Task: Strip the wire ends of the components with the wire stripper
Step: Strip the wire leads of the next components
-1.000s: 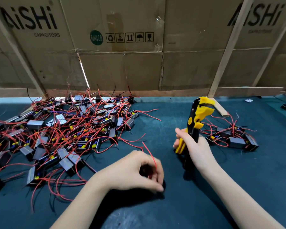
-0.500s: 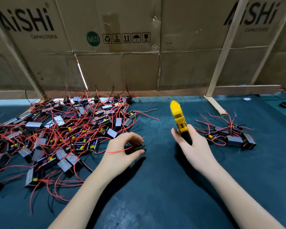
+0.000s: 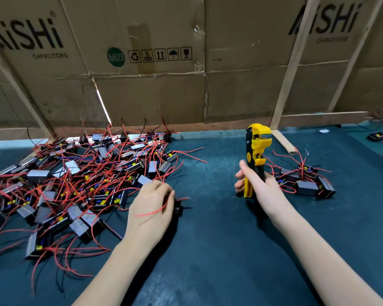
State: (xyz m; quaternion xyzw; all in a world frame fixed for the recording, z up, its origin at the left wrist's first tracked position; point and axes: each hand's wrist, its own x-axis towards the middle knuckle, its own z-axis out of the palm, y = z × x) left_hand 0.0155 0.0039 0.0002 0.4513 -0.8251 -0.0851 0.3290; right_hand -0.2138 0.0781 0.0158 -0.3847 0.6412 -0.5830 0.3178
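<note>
While your left hand [image 3: 152, 206] pinched one small black component [image 3: 177, 206] beside the pile [image 3: 75, 184], your right hand [image 3: 260, 186] gripped the wire stripper [image 3: 255, 151] upright, its jaws apart.
Component looked light and rigid, so you held its body; its red lead [image 3: 150, 213] was thin and floppy, best pinched near the tip for feeding. Finished batch [image 3: 305, 182] sat right of the stripper.

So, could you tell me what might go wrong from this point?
The red wire loops loosely over the left hand, so it could miss the wire stripper head, which the right hand holds apart from it. It might also catch on the tangled pile right beside that hand.
</note>
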